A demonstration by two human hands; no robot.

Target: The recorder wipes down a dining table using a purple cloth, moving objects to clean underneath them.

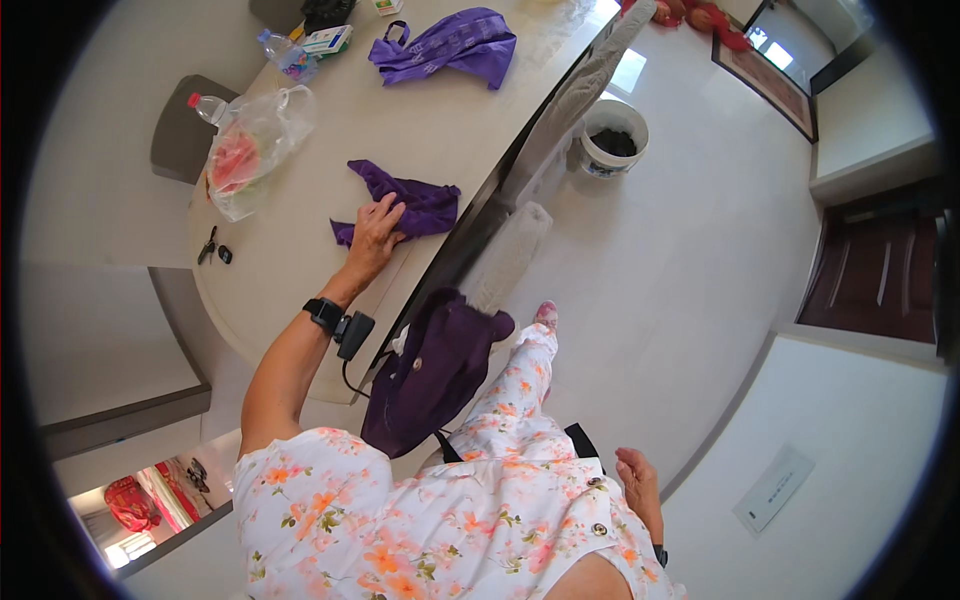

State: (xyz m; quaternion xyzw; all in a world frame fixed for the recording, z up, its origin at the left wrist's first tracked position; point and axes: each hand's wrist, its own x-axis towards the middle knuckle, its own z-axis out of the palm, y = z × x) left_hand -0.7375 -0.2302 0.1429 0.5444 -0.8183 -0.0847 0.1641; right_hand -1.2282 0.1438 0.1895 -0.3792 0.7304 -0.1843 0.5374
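My left hand (377,232) presses down on a crumpled dark purple cloth (428,208) on the cream tabletop (330,280). Its fingers are bent over the cloth, and part of the cloth is hidden beneath them. A strap with a small black box (350,334) sits on my left wrist. Low at my right side hangs my right hand (640,484), its fingers loosely bent and apart, with nothing visible in them. Below my left forearm, a dark purple garment (435,370) hangs over a grey-covered chair (515,255) at the table's edge.
A clear bag with watermelon (240,165), keys (208,246), plastic bottles (283,55), a medicine box (327,40) and a purple tote bag (445,48) lie on the table. A white bucket with dark contents (613,140) stands on the floor beyond the chairs.
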